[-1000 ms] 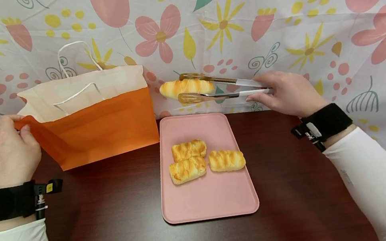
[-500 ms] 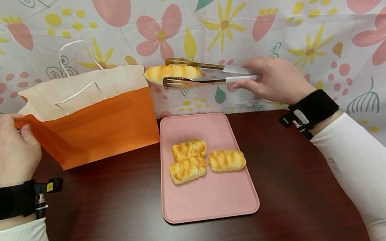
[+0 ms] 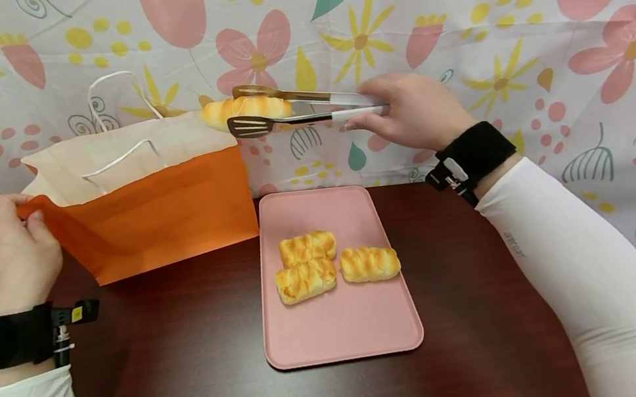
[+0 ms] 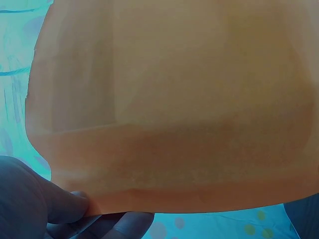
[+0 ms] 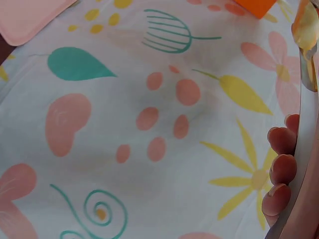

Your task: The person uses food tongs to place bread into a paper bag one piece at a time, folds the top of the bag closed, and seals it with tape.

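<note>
My left hand (image 3: 16, 252) pinches the near left corner of an orange paper bag (image 3: 159, 211), whose white-lined mouth gapes. In the left wrist view the thumb and fingers hold the rim of the bag (image 4: 184, 169). My right hand (image 3: 411, 107) grips metal tongs (image 3: 314, 118) by their white handles. Between the tong heads is a long golden bread roll (image 3: 244, 109), raised level with the bag's top right corner; its left end overlaps that corner in the head view. At the right edge of the right wrist view, fingertips (image 5: 282, 169) curl round the tongs (image 5: 308, 112).
A pink tray (image 3: 343, 334) lies on the dark wooden table (image 3: 196, 372), right of the bag. On it are three small bread rolls (image 3: 369, 264), two of them side by side at the left. A flower-print cloth (image 3: 368, 27) hangs behind.
My right hand has carried the tongs and the long bread roll left and up, from above the tray to the bag's top right corner. The left hand keeps its hold on the bag.
</note>
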`<state>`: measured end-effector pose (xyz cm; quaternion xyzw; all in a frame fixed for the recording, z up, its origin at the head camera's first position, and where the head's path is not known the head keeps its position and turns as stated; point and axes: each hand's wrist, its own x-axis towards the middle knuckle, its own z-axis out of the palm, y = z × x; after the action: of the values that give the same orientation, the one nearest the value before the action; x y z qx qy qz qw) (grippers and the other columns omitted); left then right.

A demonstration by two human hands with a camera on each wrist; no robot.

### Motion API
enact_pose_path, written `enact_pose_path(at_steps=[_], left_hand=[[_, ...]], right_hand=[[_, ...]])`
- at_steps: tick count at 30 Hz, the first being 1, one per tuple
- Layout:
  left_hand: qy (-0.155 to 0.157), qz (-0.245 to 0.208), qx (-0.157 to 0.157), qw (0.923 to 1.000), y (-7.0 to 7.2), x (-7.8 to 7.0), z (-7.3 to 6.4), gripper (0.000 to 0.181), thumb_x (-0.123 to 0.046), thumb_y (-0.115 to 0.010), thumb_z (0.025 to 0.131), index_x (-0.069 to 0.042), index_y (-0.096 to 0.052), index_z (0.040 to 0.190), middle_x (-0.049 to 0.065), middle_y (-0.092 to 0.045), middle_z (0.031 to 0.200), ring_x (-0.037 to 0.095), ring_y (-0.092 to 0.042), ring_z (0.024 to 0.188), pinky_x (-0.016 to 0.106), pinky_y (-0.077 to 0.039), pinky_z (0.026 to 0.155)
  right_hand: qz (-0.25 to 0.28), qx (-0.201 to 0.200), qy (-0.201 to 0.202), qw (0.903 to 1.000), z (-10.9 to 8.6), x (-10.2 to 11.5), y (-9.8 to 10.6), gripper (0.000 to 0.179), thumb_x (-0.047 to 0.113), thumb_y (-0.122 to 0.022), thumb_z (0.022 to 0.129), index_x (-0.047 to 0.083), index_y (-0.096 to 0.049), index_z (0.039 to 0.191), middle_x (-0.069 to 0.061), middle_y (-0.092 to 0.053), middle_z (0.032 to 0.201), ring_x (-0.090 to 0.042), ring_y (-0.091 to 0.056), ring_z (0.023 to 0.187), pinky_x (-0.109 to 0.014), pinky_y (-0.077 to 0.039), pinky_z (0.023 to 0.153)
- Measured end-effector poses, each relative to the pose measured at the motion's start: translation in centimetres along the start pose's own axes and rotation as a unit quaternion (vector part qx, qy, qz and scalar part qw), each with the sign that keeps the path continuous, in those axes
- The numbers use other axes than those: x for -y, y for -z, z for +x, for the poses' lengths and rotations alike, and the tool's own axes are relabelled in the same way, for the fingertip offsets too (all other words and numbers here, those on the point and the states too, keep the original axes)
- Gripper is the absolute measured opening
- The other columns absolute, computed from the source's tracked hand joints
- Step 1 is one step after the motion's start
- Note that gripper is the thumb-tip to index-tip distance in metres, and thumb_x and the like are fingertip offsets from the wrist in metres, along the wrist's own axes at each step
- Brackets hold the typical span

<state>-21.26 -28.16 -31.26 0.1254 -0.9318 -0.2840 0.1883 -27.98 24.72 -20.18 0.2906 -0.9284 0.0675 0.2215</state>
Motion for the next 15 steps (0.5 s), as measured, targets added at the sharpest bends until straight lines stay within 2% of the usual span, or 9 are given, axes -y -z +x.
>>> enact_pose_path(at_steps=[4,8,12,15], left_hand=[[0.001,0.002,0.0,1.0,0.1,0.0,0.1,0.049,-0.023,-0.024,0.106,0.002,-0.024,0.148,0.041,-0.043,0.132,0.056,-0.046,0.106,0.068,-0.041,0.088],[0.0,0.002,0.0,1.0,0.0,0.3,0.3,0.049,-0.024,-0.024,0.106,0.002,-0.024,0.148,0.041,-0.043,0.133,0.057,-0.046,0.107,0.069,-0.04,0.089],[-0.001,0.0,0.0,1.0,-0.1,0.5,0.4,0.05,-0.025,-0.024,0.106,0.002,-0.024,0.148,0.04,-0.043,0.134,0.057,-0.047,0.107,0.07,-0.041,0.088],[0.002,0.0,0.001,1.0,-0.2,0.7,0.4,0.05,-0.026,-0.024,0.106,0.001,-0.024,0.148,0.039,-0.043,0.135,0.056,-0.047,0.106,0.07,-0.042,0.087]], right_hand=[[-0.004,0.012,-0.002,0.9999,1.2,0.7,-0.1,0.05,0.064,-0.057,0.088,0.021,-0.065,0.114,0.005,-0.062,0.092,-0.015,-0.052,0.071,-0.033,-0.038,0.062],[-0.011,0.022,0.003,0.9997,2.3,1.5,-0.1,0.048,0.066,-0.054,0.089,0.022,-0.063,0.107,0.005,-0.061,0.087,-0.016,-0.053,0.069,-0.034,-0.038,0.061],[-0.025,0.025,0.018,0.9992,3.5,2.4,-0.2,0.05,0.066,-0.052,0.09,0.019,-0.062,0.105,0.005,-0.06,0.086,-0.017,-0.054,0.069,-0.035,-0.04,0.064],[-0.034,0.032,0.027,0.9985,4.4,3.0,-0.4,0.054,0.065,-0.051,0.091,0.017,-0.062,0.111,0.003,-0.061,0.089,-0.018,-0.055,0.071,-0.037,-0.042,0.068]])
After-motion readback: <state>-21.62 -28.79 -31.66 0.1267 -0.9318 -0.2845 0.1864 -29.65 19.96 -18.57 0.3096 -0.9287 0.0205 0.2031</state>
